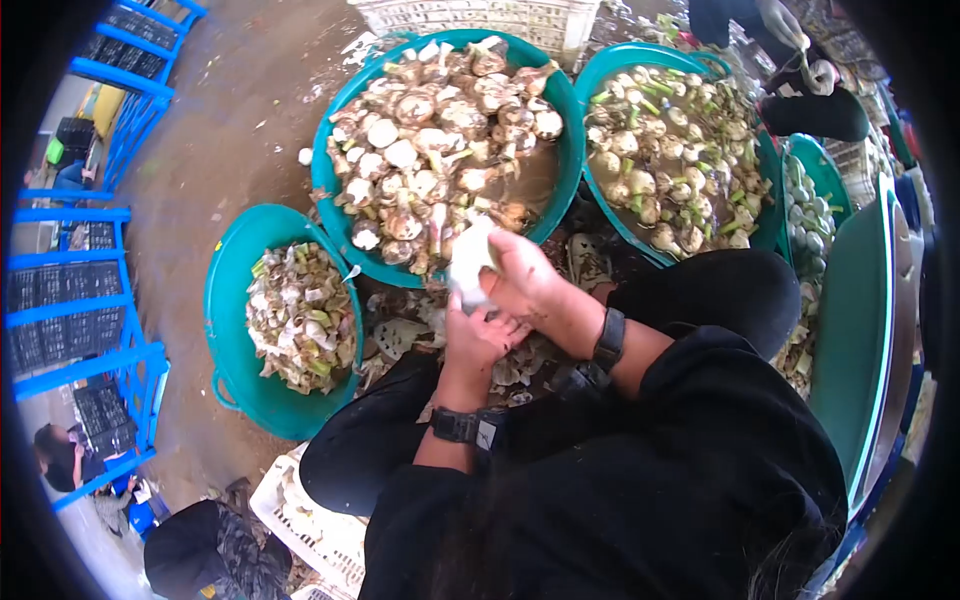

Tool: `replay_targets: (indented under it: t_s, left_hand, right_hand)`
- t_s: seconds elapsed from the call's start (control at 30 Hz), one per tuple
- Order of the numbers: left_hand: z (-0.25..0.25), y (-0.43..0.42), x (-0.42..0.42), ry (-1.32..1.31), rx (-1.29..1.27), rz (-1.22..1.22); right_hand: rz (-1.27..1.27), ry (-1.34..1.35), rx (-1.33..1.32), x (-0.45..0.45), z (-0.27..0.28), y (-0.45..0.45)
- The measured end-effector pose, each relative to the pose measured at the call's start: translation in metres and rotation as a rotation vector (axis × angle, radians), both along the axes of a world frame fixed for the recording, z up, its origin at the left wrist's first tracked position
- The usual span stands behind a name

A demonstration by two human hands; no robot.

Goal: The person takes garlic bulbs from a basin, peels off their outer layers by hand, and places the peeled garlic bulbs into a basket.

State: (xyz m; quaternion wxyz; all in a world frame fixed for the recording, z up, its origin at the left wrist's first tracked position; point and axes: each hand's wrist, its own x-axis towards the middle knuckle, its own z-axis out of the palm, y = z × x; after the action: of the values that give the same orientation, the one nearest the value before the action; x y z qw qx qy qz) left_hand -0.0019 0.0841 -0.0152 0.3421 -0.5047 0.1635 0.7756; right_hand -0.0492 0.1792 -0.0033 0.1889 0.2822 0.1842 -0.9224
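A pale white bulb point(466, 262), like a large garlic or onion bulb, is held up in front of me, slightly blurred. My right hand point(522, 277) is closed around its right side. Just below, my left hand point(480, 338) is closed at the bulb's lower end, its fingers meeting those of the right. I cannot make out whether a small tool is hidden between the palms. Right beyond my hands stands a wide green tub point(322, 190) piled with soil-stained bulbs point(415, 108), some of them cut to white, with muddy water at its right side.
A second green tub point(603, 62) holds bulbs with green stems in water. To the left, another tub point(222, 300) contains peeled skins. White crates point(480, 18) stand at the back. Blue metal racks point(80, 300) line the left; another person's gloved hand point(785, 22) shows upper right.
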Motion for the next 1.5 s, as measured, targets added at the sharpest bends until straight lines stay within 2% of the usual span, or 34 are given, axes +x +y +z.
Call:
replay_targets:
  t_s: [0.03,0.07,0.1,0.13,0.2,0.23,0.27,0.33,0.37,0.4,0.47,0.5,0.53,0.57,0.6,0.63,0.67,0.7,0.77,0.8,0.83,0.87,0.93,1.0,1.07,1.13,1.17,1.2,1.27,1.3,1.33,1.37,1.43,1.5]
  left_hand:
    - [-0.008,0.005,-0.001,0.367,0.300,0.008]
    - [-0.015,0.010,0.000,0.622,0.347,0.107]
    - [-0.033,0.012,-0.003,0.571,0.295,0.107]
    - [-0.050,0.012,-0.005,0.516,0.241,0.104]
    - [-0.075,-0.002,-0.005,0.241,-0.134,-0.025]
    - [-0.100,-0.004,-0.003,0.368,-0.218,0.020]
    - [-0.090,-0.009,-0.003,0.344,-0.483,-0.246]
    - [-0.084,0.008,-0.002,0.437,-0.592,-0.396]
    - [-0.082,0.023,0.003,0.639,-0.541,-0.393]
    - [-0.095,0.034,0.010,0.819,-0.556,-0.551]
    - [-0.163,0.057,0.029,1.352,-0.802,-1.067]
    - [-0.168,0.064,0.034,1.355,-0.792,-1.067]
    - [-0.172,0.069,0.037,1.586,-1.135,-1.160]
    - [-0.182,0.074,0.037,1.800,-1.503,-1.225]
    - [-0.203,0.080,0.037,1.806,-1.498,-1.227]
    - [-0.244,0.086,0.042,1.591,-1.342,-1.138]
    - [-0.268,0.091,0.046,1.377,-1.185,-1.046]
    - [-0.258,0.092,0.042,1.378,-1.178,-1.047]
    - [-0.192,0.078,0.024,1.259,-0.703,-1.195]
    - [-0.122,0.065,0.010,1.065,-0.537,-1.138]
    - [-0.093,0.045,0.010,1.100,-0.461,-1.025]
    - [-0.056,0.025,0.007,0.970,-0.300,-0.915]
    - [-0.007,-0.012,0.014,0.880,-0.042,-0.620]
    - [0.029,-0.052,0.029,0.864,-0.264,-0.461]
    - [0.080,-0.085,0.045,0.965,-0.590,-0.226]
    - [0.128,-0.132,0.078,0.957,-0.934,-0.036]
    - [0.141,-0.166,0.103,0.953,-1.146,0.009]
    - [0.156,-0.206,0.135,0.914,-1.516,-0.295]
    - [0.170,-0.266,0.196,0.444,-1.797,-0.639]
    - [0.168,-0.267,0.216,0.403,-1.965,-0.771]
    - [0.169,-0.258,0.224,0.351,-2.127,-0.911]
    - [0.167,-0.255,0.223,0.299,-2.267,-0.953]
    - [0.173,-0.216,0.175,0.329,-2.237,-0.575]
    - [0.146,-0.204,0.130,0.724,-2.166,-0.539]
  right_hand:
    - [0.045,0.081,-0.092,0.006,0.009,-0.002]
    - [0.092,0.160,-0.186,0.012,0.018,-0.003]
    - [0.139,0.173,-0.133,0.013,0.043,-0.001]
    - [0.206,0.224,-0.200,0.013,0.036,0.008]
    - [0.382,0.689,0.560,0.003,0.025,0.044]
    - [0.501,0.548,0.710,-0.001,0.038,0.060]
    - [0.618,0.404,0.857,-0.005,0.050,0.075]
    - [0.967,0.537,1.870,-0.003,0.029,0.095]
    - [1.096,0.537,1.944,0.001,0.016,0.098]
    - [1.223,0.540,2.015,0.003,0.005,0.100]
    - [1.346,0.533,1.919,0.005,0.005,0.097]
    - [1.445,0.510,1.891,0.005,-0.002,0.098]
    - [1.543,0.539,1.848,0.005,-0.005,0.103]
    - [1.494,0.520,1.893,0.003,0.004,0.103]
    - [1.446,0.500,1.928,0.001,0.013,0.103]
    - [1.444,0.492,1.928,-0.001,0.017,0.104]
    - [1.188,0.529,1.938,-0.002,0.020,0.107]
    - [0.936,0.561,1.932,-0.003,0.023,0.110]
    - [0.857,0.526,1.901,-0.009,0.032,0.113]
    - [0.772,0.493,1.867,-0.011,0.032,0.111]
    - [0.715,0.508,1.784,-0.012,0.026,0.110]
    - [0.717,0.522,1.766,-0.012,0.019,0.107]
    - [0.710,0.592,1.245,-0.012,0.010,0.096]
    - [0.756,0.577,1.116,-0.014,0.014,0.082]
    - [0.748,0.668,1.428,-0.024,0.002,0.083]
    - [0.629,0.553,1.594,-0.049,-0.023,0.087]
    - [0.691,0.515,1.660,-0.061,-0.037,0.088]
    - [0.754,0.480,1.727,-0.076,-0.051,0.087]
    - [1.028,0.492,1.841,-0.102,-0.091,0.072]
    - [1.179,0.524,1.861,-0.106,-0.094,0.061]
    - [1.180,0.658,1.884,-0.104,-0.107,0.051]
    - [1.248,0.618,1.879,-0.107,-0.118,0.045]
    - [1.266,0.624,1.818,-0.104,-0.104,0.028]
    - [0.824,0.537,1.367,-0.096,-0.072,0.013]
